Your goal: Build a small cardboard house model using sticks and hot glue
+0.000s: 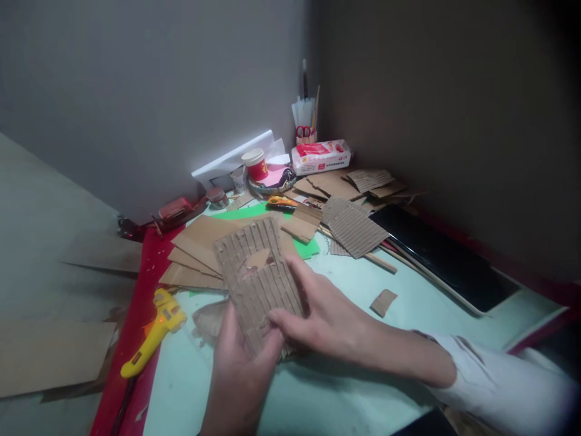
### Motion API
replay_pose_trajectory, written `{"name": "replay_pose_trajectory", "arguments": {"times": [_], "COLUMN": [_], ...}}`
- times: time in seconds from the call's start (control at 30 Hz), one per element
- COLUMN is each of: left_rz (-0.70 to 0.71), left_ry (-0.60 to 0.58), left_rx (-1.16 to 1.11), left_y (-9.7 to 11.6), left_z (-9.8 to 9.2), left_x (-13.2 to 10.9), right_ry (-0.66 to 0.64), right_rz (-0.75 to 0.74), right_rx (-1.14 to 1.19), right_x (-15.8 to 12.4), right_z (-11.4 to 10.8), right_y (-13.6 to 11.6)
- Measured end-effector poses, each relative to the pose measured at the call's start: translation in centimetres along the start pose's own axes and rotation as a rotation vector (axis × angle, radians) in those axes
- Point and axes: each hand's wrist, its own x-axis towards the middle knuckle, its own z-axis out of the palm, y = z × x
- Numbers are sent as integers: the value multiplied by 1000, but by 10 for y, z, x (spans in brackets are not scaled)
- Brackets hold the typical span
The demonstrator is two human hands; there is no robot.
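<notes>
Between my two hands is a piece of corrugated cardboard (263, 287), tilted upright above the table, with ridges showing and a ragged hole in its upper half. My left hand (242, 363) grips its lower left edge, thumb on the front. On the right edge, my right hand (318, 312) is closed, its thumb pressed on the lower front face; its other fingers are hidden behind. A yellow hot glue gun (157, 333) lies to the left of my left hand. Behind the held piece, flat brown cardboard sheets (195, 254) are fanned out.
At the back stand a red paper cup (255, 165), a tissue pack (321, 157) and a holder with scissors (303, 132). Cardboard scraps (356, 227), an orange cutter (281, 201) and green paper (308, 248) lie midway. A black tablet-like panel (445, 257) lies right, near a small scrap (384, 302).
</notes>
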Motion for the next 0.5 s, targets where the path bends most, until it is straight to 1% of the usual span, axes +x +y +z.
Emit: {"name": "replay_pose_trajectory", "arguments": {"times": [0.1, 0.27, 0.4, 0.5], "left_rz": [-11, -51, -67, -77], "left_ry": [3, -28, -46, -26], "left_rx": [-20, -96, -123, -117], "left_y": [2, 6, 7, 5], "left_z": [-1, -3, -4, -6], "left_x": [-1, -3, -3, -3], "right_ry": [-9, -17, -19, -42], "right_rz": [16, 27, -16, -58], "right_rx": [41, 92, 147, 212], "right_x": [0, 3, 3, 1], "right_z": [-1, -4, -4, -4], "right_y": [0, 1, 1, 1]}}
